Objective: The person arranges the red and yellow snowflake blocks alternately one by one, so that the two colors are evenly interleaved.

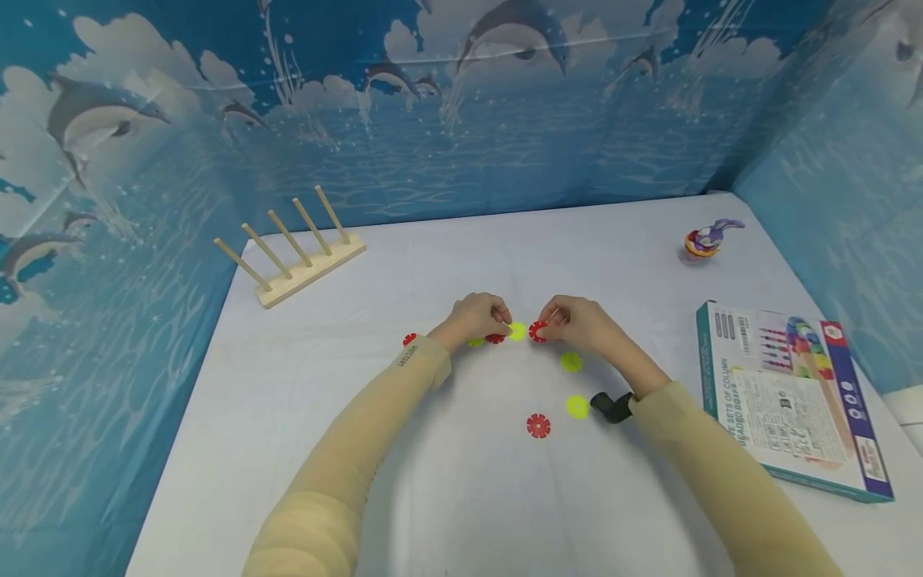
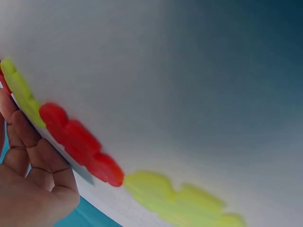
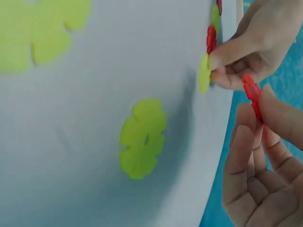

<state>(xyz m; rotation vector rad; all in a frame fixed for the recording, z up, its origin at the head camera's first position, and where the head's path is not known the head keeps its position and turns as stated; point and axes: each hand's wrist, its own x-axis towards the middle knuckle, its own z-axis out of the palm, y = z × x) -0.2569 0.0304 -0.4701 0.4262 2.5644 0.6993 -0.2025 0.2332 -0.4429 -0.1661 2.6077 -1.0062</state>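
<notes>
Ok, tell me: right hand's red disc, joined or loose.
Loose: the right hand pinches the red disc, clear of the nearest yellow disc.

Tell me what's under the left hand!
In the head view, a yellow piece and a red piece peek out below the left hand, which covers part of each. Its fingers pinch another yellow piece. Anything fully beneath the hand is hidden.
</notes>
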